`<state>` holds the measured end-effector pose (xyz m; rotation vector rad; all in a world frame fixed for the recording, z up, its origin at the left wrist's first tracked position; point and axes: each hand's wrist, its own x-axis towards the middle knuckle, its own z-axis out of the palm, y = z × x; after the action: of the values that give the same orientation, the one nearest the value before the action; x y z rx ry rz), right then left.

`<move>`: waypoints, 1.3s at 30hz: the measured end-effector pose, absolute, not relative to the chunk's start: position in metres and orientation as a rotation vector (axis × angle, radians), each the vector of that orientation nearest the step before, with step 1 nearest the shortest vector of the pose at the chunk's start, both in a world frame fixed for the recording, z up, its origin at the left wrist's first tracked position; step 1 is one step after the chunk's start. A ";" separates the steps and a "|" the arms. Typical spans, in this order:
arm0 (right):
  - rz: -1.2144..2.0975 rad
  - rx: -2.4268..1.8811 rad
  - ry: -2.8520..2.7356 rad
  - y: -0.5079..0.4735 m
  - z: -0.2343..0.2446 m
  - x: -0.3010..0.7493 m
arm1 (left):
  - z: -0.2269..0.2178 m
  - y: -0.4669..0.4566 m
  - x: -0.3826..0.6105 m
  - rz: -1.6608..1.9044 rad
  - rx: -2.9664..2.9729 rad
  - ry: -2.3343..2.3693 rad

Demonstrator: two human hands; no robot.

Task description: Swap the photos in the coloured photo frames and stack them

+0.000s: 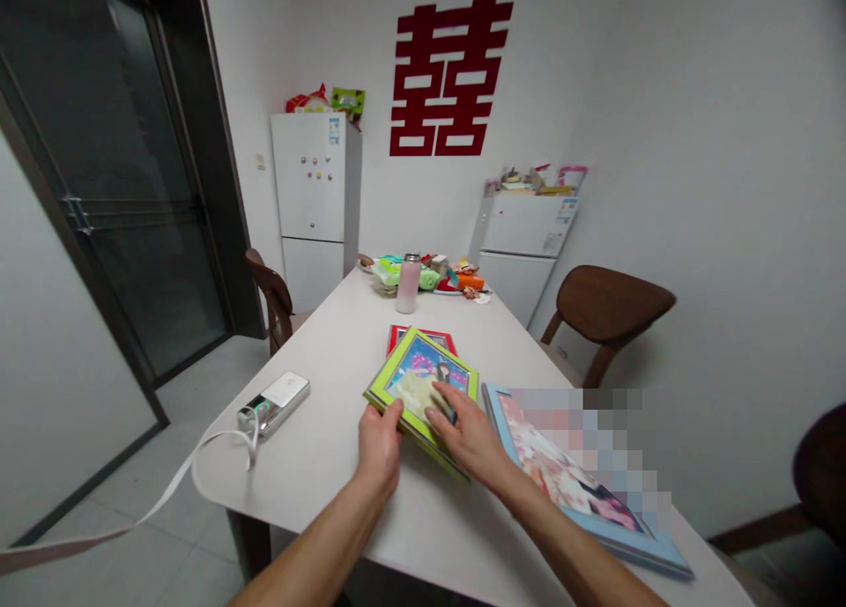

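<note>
Both my hands are on a lime-green picture frame (423, 367) that holds a colourful illustrated picture and is tilted above the white table (310, 475). My left hand (380, 448) grips its lower left edge. My right hand (466, 435) lies across the front, with fingers on the picture. Partly hidden beneath it sits a red picture frame (423, 334). To the right, a light-blue picture frame (598, 529) lies flat near my right forearm, its picture partly blurred out.
A silver power bank (272, 404) with a white strap lies on the table's left side. Farther back stand a pink steel bottle (408, 285) and a heap of packets (449, 277). Wooden chairs (612, 303) flank the table, with white refrigerators (315, 184) behind it.
</note>
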<state>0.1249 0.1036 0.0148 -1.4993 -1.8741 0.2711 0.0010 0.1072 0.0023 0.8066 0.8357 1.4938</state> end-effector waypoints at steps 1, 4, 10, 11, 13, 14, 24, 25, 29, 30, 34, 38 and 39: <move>0.373 -1.480 -1.765 0.101 0.018 0.125 | 0.008 0.098 -0.001 1.506 0.827 0.817; 0.644 -1.414 -1.422 0.090 0.030 0.126 | 0.025 0.067 -0.010 1.523 1.017 0.812; 1.134 -1.091 -0.920 0.047 0.048 0.129 | 0.031 0.016 -0.029 1.375 2.118 0.913; 1.196 -1.060 -0.886 0.041 0.048 0.129 | 0.028 0.012 -0.032 1.360 2.310 0.842; 1.296 -1.052 -0.869 0.032 0.046 0.131 | 0.020 0.006 -0.035 1.300 2.638 0.695; 1.334 -1.062 -0.884 0.029 0.043 0.132 | 0.016 0.004 -0.036 1.250 2.762 0.650; 1.237 -1.487 -1.302 0.043 -0.006 0.151 | -0.032 -0.002 -0.020 1.008 3.201 0.827; 1.135 -1.559 -1.387 0.045 -0.009 0.153 | -0.036 -0.002 -0.018 1.031 3.203 0.851; 0.678 -1.763 -1.693 0.050 -0.012 0.154 | -0.044 -0.001 -0.015 1.011 3.211 0.898; 0.596 -1.797 -1.743 0.051 -0.011 0.154 | -0.044 0.000 -0.015 0.973 3.216 0.897; 0.308 -1.942 -1.910 0.050 -0.009 0.150 | -0.046 0.000 -0.015 0.888 3.210 0.907; 0.194 -1.899 -2.004 0.051 -0.011 0.148 | -0.049 0.001 -0.015 0.890 3.206 0.903; 0.184 -1.881 -2.007 0.052 -0.013 0.148 | -0.048 0.002 -0.016 0.889 3.202 0.896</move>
<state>0.1479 0.0524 -0.0128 -1.8810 -2.0071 0.1838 -0.0156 0.0017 -0.0485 3.2017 0.8958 0.8887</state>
